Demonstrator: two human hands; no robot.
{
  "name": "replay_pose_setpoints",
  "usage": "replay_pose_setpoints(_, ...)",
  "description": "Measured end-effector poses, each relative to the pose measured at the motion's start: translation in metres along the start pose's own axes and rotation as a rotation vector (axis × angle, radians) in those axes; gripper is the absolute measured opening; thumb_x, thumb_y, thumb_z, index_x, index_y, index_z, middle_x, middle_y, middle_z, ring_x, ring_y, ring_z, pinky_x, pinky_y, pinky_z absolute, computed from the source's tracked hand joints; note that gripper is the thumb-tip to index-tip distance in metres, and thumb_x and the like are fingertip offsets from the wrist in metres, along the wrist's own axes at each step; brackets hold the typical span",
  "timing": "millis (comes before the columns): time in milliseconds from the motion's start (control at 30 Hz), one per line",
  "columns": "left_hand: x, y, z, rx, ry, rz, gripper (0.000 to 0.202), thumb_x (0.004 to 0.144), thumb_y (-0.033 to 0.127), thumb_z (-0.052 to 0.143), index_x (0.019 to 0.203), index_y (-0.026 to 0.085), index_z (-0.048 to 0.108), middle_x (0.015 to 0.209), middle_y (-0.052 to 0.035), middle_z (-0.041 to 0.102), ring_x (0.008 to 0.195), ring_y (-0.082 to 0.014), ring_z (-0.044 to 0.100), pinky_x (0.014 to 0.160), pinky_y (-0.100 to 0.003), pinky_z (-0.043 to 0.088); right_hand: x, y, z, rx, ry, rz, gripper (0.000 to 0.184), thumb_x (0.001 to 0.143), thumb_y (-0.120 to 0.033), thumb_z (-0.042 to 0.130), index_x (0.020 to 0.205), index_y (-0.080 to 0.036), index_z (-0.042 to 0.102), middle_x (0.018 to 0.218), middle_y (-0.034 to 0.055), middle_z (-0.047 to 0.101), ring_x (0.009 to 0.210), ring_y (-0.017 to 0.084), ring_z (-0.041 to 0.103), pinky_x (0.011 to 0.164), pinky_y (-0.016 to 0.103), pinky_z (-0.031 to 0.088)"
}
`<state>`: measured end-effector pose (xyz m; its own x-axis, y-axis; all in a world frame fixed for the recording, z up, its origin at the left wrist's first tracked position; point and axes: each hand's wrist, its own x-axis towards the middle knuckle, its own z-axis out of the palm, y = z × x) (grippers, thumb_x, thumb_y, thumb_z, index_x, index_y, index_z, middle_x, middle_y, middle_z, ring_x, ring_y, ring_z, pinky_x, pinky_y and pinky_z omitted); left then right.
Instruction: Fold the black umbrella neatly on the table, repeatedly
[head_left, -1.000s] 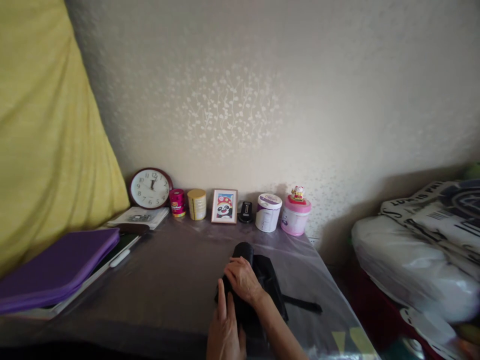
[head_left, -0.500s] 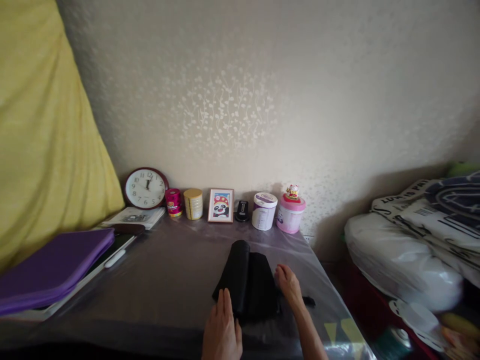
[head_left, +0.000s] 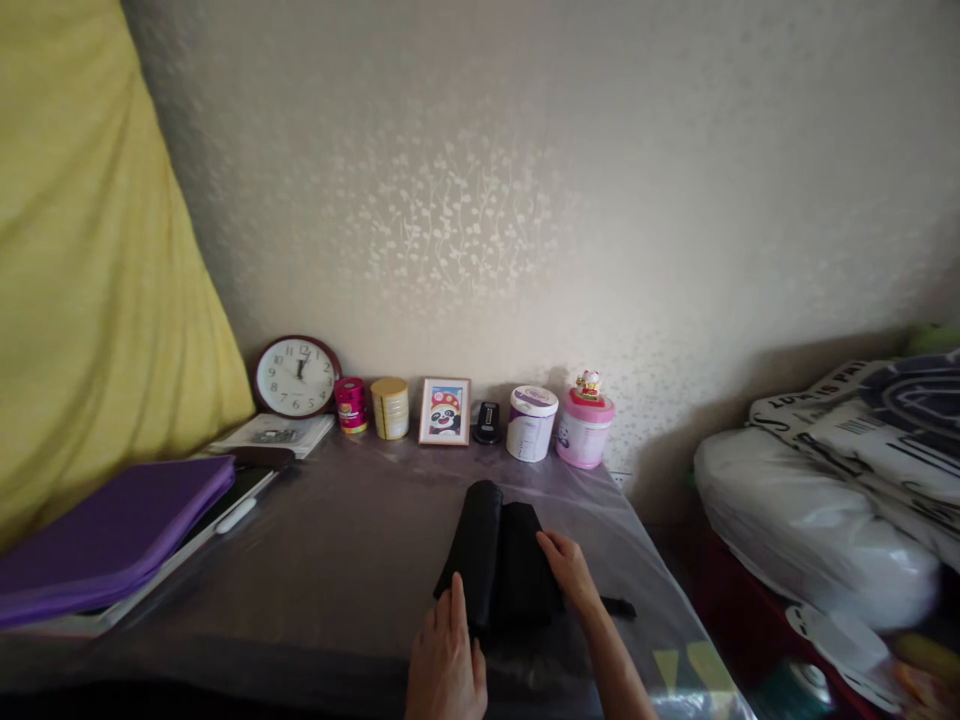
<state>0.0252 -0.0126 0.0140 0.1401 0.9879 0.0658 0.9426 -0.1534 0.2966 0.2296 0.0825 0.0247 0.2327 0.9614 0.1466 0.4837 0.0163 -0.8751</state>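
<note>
A black fabric item (head_left: 480, 555) lies on the table in front of me, with a thick rolled part on its left and a flatter panel on its right. I cannot make out its exact kind. A short dark strap-like end (head_left: 619, 607) sticks out to the right, behind my right wrist. Against the lower left side of the roll rests my left hand (head_left: 448, 645), fingers stretched out and together. My right hand (head_left: 568, 568) has its fingers closed at the right edge of the flat panel; its fingertips touch the fabric.
Along the wall stand a clock (head_left: 298, 377), a pink tin (head_left: 351, 405), a yellow-lidded can (head_left: 390, 408), a panda picture frame (head_left: 445, 412), a white tub (head_left: 532, 425) and a pink tub (head_left: 584, 440). A purple folder (head_left: 120, 530) lies left; bagged bedding (head_left: 810, 520) is right.
My right hand has moved left, from beside the black fabric onto its right edge. My left hand stays against the roll. The view has shifted slightly.
</note>
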Motion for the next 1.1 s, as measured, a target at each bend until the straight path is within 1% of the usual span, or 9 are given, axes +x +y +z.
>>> replay_pose_setpoints(100, -0.001, 0.002, -0.004, -0.026, 0.0, 0.008, 0.068, 0.078, 0.015, 0.03, 0.14, 0.01, 0.002, 0.131, -0.0134, 0.044, 0.108, -0.0232, 0.048, 0.09, -0.034, 0.038, 0.0, -0.01, 0.001, 0.096, -0.015, -0.018, 0.041, 0.066, -0.051, 0.051, 0.071, -0.014, 0.069, 0.064, 0.0033, 0.064, 0.065, 0.019, 0.056, 0.058, 0.026, 0.041)
replay_pose_setpoints(233, -0.002, 0.007, -0.014, -0.016, -0.055, -0.023, 0.067, 0.077, 0.012, 0.03, 0.139, 0.008, 0.004, 0.13, -0.0146, 0.044, 0.109, -0.024, 0.046, 0.091, -0.034, 0.037, 0.002, -0.032, 0.011, 0.241, -0.05, -0.001, 0.039, 0.066, -0.049, 0.055, 0.078, -0.014, 0.068, 0.06, -0.0003, 0.06, 0.056, 0.014, 0.051, 0.052, 0.023, 0.039)
replay_pose_setpoints(333, -0.002, 0.007, -0.012, -0.024, -0.057, -0.021, 0.068, 0.077, 0.01, 0.031, 0.139, 0.007, 0.005, 0.131, -0.0153, 0.042, 0.112, -0.0238, 0.044, 0.092, -0.034, 0.036, 0.006, -0.049, 0.026, 0.292, -0.092, 0.036, 0.042, 0.067, -0.049, 0.055, 0.085, -0.013, 0.066, 0.055, -0.0025, 0.055, 0.049, 0.011, 0.046, 0.044, 0.021, 0.035)
replay_pose_setpoints(467, 0.001, 0.0, 0.001, -0.052, -0.012, -0.003, 0.069, 0.076, 0.009, 0.032, 0.139, 0.008, 0.005, 0.128, -0.0152, 0.044, 0.11, -0.0239, 0.045, 0.091, -0.034, 0.036, 0.01, -0.065, 0.049, 0.193, -0.096, 0.006, 0.041, 0.071, -0.046, 0.05, 0.09, -0.011, 0.063, 0.055, -0.0026, 0.054, 0.047, 0.01, 0.046, 0.041, 0.021, 0.034)
replay_pose_setpoints(600, 0.003, -0.003, 0.007, -0.067, 0.013, 0.013, 0.068, 0.076, 0.009, 0.033, 0.139, 0.008, 0.008, 0.127, -0.0157, 0.045, 0.108, -0.0228, 0.047, 0.091, -0.033, 0.037, 0.013, -0.074, 0.069, 0.098, -0.082, -0.02, 0.035, 0.073, -0.039, 0.05, 0.09, -0.012, 0.062, 0.06, -0.0004, 0.059, 0.051, 0.012, 0.052, 0.043, 0.021, 0.037)
replay_pose_setpoints(733, 0.003, -0.002, 0.003, -0.058, 0.006, 0.021, 0.06, 0.076, 0.01, 0.034, 0.136, 0.007, 0.025, 0.128, -0.0167, 0.045, 0.113, -0.0231, 0.045, 0.094, -0.033, 0.035, 0.012, -0.078, 0.083, -0.029, -0.08, -0.039, 0.026, 0.076, -0.031, 0.051, 0.091, -0.013, 0.062, 0.066, 0.002, 0.064, 0.057, 0.014, 0.058, 0.049, 0.022, 0.039)
replay_pose_setpoints(833, 0.004, -0.006, 0.007, -0.044, 0.01, 0.03, 0.055, 0.074, 0.012, 0.037, 0.129, 0.008, 0.038, 0.127, -0.0162, 0.046, 0.113, -0.0243, 0.046, 0.094, -0.034, 0.037, 0.01, -0.08, 0.09, -0.134, -0.083, -0.056, 0.021, 0.077, -0.027, 0.053, 0.09, -0.014, 0.063, 0.07, 0.0041, 0.067, 0.067, 0.017, 0.062, 0.058, 0.023, 0.039)
replay_pose_setpoints(933, 0.005, -0.014, 0.019, -0.037, 0.081, 0.068, 0.052, 0.075, 0.013, 0.038, 0.126, 0.008, 0.041, 0.127, -0.016, 0.048, 0.112, -0.0238, 0.048, 0.093, -0.034, 0.039, 0.009, -0.081, 0.094, -0.22, -0.095, -0.069, 0.019, 0.078, -0.026, 0.054, 0.09, -0.015, 0.063, 0.075, 0.0055, 0.069, 0.076, 0.018, 0.063, 0.062, 0.023, 0.038)
replay_pose_setpoints(1100, 0.006, -0.029, 0.046, -0.042, 0.245, 0.135, 0.05, 0.08, 0.018, 0.036, 0.127, 0.001, 0.035, 0.119, -0.0202, 0.054, 0.106, -0.0232, 0.055, 0.088, -0.033, 0.046, 0.006, -0.085, 0.094, -0.313, -0.15, -0.067, 0.018, 0.08, -0.027, 0.053, 0.093, -0.017, 0.061, 0.078, 0.0045, 0.07, 0.077, 0.016, 0.064, 0.061, 0.021, 0.038)
